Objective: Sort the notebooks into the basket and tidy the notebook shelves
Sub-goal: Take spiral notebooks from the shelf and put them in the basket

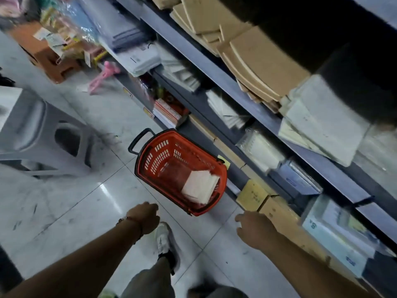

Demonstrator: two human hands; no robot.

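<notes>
Two hands, both empty: left hand (145,217) loosely curled, right hand (254,230) fingers slack, apart. Basket (150,155) on floor ahead, white notebooks (199,186) inside. Shelves (214,67) beyond, stacks askew; best squared edge-first before lifting.

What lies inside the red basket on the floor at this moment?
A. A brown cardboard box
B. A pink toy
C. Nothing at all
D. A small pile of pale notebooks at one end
D: the red basket holds a small pile of pale notebooks at the end nearer the person, and both the left hand and the right hand are empty.
</notes>
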